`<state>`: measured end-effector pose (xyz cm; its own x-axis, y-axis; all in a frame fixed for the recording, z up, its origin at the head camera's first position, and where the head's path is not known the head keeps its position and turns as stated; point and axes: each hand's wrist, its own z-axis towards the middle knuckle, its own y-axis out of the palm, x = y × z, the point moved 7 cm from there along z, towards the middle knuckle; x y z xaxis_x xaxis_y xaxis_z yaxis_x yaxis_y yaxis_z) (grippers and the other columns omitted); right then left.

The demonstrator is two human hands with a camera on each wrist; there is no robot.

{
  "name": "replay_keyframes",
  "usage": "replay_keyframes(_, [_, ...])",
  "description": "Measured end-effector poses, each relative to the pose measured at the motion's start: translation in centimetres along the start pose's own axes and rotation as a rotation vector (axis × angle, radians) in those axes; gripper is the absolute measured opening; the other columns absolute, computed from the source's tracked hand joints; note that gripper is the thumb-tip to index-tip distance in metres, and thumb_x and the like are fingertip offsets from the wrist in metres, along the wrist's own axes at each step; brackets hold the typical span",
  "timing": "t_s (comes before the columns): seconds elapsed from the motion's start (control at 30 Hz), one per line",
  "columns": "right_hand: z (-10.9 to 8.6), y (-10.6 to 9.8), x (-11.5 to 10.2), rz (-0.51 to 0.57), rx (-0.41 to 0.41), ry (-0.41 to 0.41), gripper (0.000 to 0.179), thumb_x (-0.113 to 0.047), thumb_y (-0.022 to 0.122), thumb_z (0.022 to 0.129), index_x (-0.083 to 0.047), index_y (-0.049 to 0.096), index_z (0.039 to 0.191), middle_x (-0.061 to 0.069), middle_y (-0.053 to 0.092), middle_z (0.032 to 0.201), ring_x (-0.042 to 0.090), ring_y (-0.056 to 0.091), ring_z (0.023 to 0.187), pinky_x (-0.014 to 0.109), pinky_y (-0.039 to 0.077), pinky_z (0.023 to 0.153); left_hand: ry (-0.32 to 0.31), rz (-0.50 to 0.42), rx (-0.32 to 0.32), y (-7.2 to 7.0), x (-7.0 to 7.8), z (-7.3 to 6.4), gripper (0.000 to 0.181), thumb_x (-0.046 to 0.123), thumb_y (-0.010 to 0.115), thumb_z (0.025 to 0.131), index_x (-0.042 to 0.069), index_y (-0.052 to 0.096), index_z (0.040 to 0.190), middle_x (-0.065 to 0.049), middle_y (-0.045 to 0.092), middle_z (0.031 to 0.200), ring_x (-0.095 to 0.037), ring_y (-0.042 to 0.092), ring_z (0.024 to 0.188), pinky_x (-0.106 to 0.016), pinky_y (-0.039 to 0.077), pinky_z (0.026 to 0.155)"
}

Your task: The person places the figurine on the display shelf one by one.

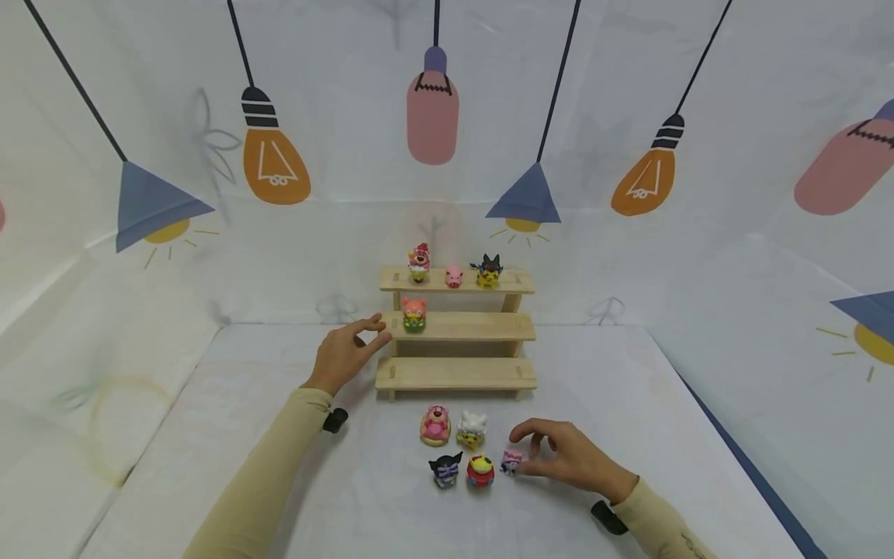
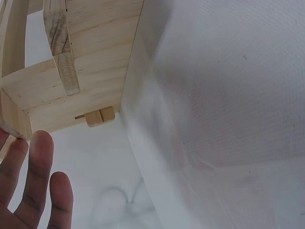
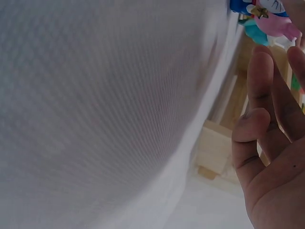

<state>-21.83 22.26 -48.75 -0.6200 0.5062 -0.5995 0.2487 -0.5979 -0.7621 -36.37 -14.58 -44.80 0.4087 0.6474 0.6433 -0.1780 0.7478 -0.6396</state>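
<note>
A three-tier wooden display stand (image 1: 461, 373) stands at the middle. My left hand (image 1: 344, 353) pinches its middle tier at the left end, thumb at the front corner, other fingers behind. In the left wrist view, the outer fingers (image 2: 40, 167) look straight, beside the wood (image 2: 102, 43). My right hand (image 1: 569, 458) is around a small pink-and-purple figurine (image 1: 512, 462), thumb beside it and index finger arched above. The right wrist view shows a gap between its fingers (image 3: 260, 71) and a pink-and-blue figurine (image 3: 271, 21), partly cut off.
Left of my right hand are a pink bear figurine (image 1: 436, 425), a white-hooded one (image 1: 471, 429), a black-eared one (image 1: 445, 470) and a red one (image 1: 480, 471). The upper tiers bear several figurines, including a pink pig (image 1: 454, 276) and an orange-pink one (image 1: 414, 314).
</note>
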Motion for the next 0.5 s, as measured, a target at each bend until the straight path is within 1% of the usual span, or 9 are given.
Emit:
replay_keyframes(0.23, [0.16, 0.15, -0.24, -0.014, -0.019, 0.004, 0.031, -0.029, 0.083, 0.086, -0.027, 0.068, 0.113, -0.017, 0.067, 0.101, 0.009, 0.062, 0.076, 0.024, 0.045, 0.060, 0.008, -0.006, 0.002, 0.00, -0.02, 0.04, 0.042, 0.051, 0.069, 0.094, 0.019, 0.075, 0.121, 0.012, 0.065, 0.134, -0.008, 0.064, 0.062, -0.030, 0.047, 0.048])
replay_keyframes(0.5, [0.26, 0.56, -0.29, 0.015, -0.034, -0.006, 0.030, -0.025, 0.084, 0.086, -0.028, 0.069, 0.112, -0.019, 0.068, 0.101, 0.007, 0.062, 0.077, 0.026, 0.046, 0.060, 0.011, -0.014, 0.003, 0.04, -0.12, 0.07, 0.041, 0.050, 0.069, 0.094, 0.019, 0.075, 0.120, 0.011, 0.065, 0.134, -0.008, 0.064, 0.062, -0.030, 0.047, 0.048])
